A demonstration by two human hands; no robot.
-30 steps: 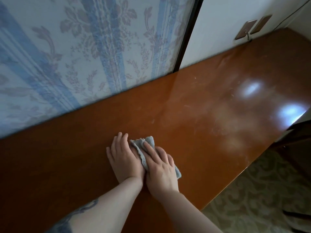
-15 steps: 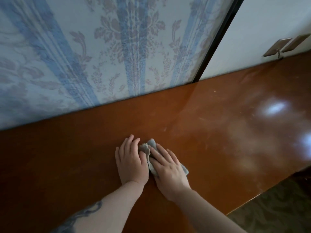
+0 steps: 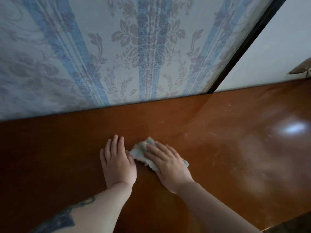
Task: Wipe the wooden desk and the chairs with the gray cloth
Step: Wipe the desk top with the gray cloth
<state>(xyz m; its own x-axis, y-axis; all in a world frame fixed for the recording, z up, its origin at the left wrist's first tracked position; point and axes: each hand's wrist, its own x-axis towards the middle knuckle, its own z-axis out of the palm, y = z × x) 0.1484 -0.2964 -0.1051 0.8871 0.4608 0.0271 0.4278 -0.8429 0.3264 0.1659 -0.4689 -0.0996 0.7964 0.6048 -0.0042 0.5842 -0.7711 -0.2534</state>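
Note:
The glossy brown wooden desk (image 3: 227,148) fills the lower half of the head view. A small crumpled gray cloth (image 3: 140,152) lies on it near the middle. My right hand (image 3: 168,163) lies flat on the cloth with straight fingers, pressing it to the wood and hiding most of it. My left hand (image 3: 117,162) rests flat on the bare desk just left of the cloth, its thumb side touching the cloth's edge. No chair is in view.
A pale curtain (image 3: 117,52) with blue stripes and flower patterns hangs along the desk's back edge. A dark frame (image 3: 242,46) and a white wall (image 3: 277,47) stand at the right, with a brown wall plate (image 3: 301,68). Dusty smears and light reflections (image 3: 294,128) show on the right.
My view has turned left and up, so the floor and desk's right end dropped out of sight. My hands have drawn slightly apart, uncovering more of the cloth between them.

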